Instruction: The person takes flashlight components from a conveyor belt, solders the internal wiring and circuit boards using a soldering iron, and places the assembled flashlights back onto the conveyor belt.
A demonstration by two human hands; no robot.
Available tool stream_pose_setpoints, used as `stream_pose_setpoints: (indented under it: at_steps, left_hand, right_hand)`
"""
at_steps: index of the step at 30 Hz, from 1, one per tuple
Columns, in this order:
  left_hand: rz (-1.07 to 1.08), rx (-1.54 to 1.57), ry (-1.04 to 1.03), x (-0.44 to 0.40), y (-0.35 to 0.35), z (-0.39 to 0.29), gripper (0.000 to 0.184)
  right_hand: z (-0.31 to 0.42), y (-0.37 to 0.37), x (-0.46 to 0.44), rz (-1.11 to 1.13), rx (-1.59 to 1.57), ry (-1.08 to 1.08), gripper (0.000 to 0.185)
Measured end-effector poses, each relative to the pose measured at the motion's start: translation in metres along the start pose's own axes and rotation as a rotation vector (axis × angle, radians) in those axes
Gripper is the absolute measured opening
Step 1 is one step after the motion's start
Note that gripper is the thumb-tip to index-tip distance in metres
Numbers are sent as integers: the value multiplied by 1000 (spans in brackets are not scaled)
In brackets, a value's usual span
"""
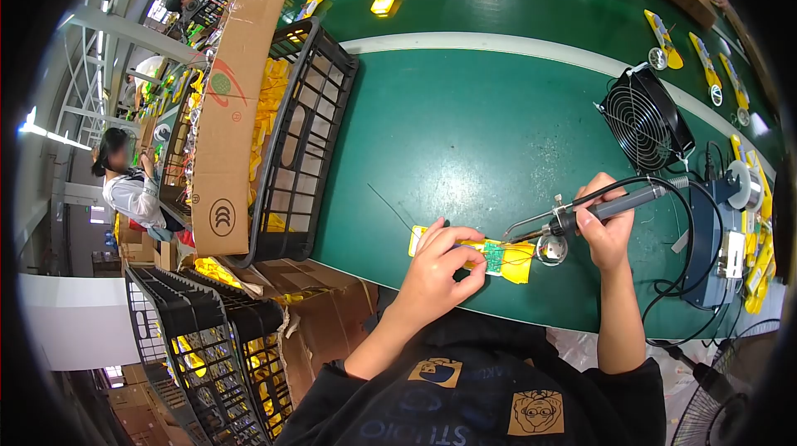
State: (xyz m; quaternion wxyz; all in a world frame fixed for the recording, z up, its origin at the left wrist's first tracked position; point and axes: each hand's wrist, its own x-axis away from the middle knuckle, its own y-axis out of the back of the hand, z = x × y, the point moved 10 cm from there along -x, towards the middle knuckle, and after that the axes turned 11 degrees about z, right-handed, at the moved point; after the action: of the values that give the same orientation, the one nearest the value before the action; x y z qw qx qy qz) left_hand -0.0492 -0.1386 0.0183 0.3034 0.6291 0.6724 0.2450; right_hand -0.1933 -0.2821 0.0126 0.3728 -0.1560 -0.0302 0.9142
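The right hand (604, 226) grips a soldering iron (618, 204) pen-fashion, slanting left toward the green board (494, 258) on the yellow part (518, 274), near on the table (432, 131). The left hand (442, 270) arches over that part, fingers bent; its pinch is unclear.

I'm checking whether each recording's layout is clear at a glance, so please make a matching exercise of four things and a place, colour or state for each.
Things
1. Soldering iron
2. Circuit board
3. Box-shaped fan
4. Upright slatted crate beside the printed cardboard

Places, colours, states
A. Black, with a round wire grille
B. At the left of the green tabletop, with yellow parts inside
C. Held in the right hand
D. Green, at the yellow casing near the left hand

Pairs: 1-C, 2-D, 3-A, 4-B
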Motion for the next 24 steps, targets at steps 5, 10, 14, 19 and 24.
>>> stream_pose_setpoints:
  at_steps: [5,10,14,19,24]
  left_hand:
    - [-7,-14,-1,2,-2,2,11]
    - [-200,-16,-74,9,25,-9,13]
    - [-481,158,233,50,55,51,13]
    - [-590,470,353,47,62,88,25]
    - [-479,577,257,34,58,74,23]
  right_hand:
    - [4,6,-1,-35,38,63,9]
    - [5,10,-2,-59,15,75,11]
    - [6,16,-1,-100,10,100,14]
    - [3,19,-3,-85,17,74,18]
    - [0,21,-2,-121,44,64,20]
